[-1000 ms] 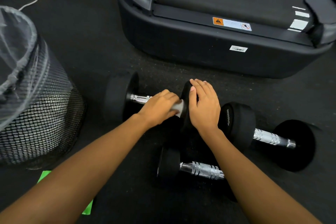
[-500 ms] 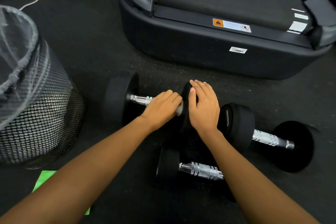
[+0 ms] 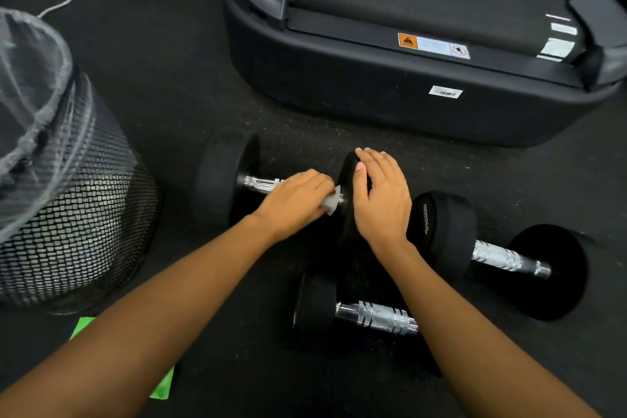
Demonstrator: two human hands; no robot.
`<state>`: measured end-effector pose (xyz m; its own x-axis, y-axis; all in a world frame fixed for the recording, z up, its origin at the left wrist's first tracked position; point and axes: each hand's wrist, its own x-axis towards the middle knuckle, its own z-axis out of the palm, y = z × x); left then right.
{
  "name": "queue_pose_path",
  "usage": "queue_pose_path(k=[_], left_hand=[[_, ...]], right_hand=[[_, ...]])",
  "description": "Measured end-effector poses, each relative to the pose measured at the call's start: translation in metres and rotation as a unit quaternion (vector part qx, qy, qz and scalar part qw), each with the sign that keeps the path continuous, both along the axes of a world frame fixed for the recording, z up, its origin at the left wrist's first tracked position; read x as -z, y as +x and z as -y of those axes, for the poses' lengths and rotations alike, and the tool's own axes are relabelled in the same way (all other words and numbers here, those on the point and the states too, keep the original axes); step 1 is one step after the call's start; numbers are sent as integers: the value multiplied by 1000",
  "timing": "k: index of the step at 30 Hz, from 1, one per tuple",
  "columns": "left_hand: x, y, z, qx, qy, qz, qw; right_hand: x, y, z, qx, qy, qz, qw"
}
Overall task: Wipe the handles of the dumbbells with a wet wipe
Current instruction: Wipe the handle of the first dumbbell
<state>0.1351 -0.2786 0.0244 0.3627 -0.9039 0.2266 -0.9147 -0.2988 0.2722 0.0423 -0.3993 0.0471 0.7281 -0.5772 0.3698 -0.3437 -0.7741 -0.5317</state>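
Dumbbell handle (image 3: 261, 183) near treadmill (image 3: 373, 95), axis parallel to its near edge, left hand (image 3: 295, 204) curled round it through wet wipe (image 3: 330, 202) beside weight head (image 3: 345, 176), right hand (image 3: 381, 197) flat, straight-fingered, steadying that head.

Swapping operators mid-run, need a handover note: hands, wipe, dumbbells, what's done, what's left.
Left hand: grips the wipe against the grip of the far dumbbell, at its right end.
Right hand: lies flat on that dumbbell's right head, steadying it.
Near dumbbell and right dumbbell: lie close by, no hand on them.
Done: wiping of the far grip is under way; cannot tell whether the other two were wiped.
Left: finish this grip, then probably the other two. The bin stands at left for the wipe.
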Motion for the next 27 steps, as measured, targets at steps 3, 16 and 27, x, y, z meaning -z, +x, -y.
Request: queue_pose_path(k=[3, 16, 27], left_hand=[[4, 10, -15, -16, 7, -33, 999], [-3, 8, -5, -26, 75, -83, 993], [-5, 8, 17, -36, 132, -120, 983]], right_hand=[[0, 0, -1, 0, 2, 6, 1000], [0, -1, -1, -4, 4, 10, 1000], [1, 0, 1, -1, 7, 1, 1000]])
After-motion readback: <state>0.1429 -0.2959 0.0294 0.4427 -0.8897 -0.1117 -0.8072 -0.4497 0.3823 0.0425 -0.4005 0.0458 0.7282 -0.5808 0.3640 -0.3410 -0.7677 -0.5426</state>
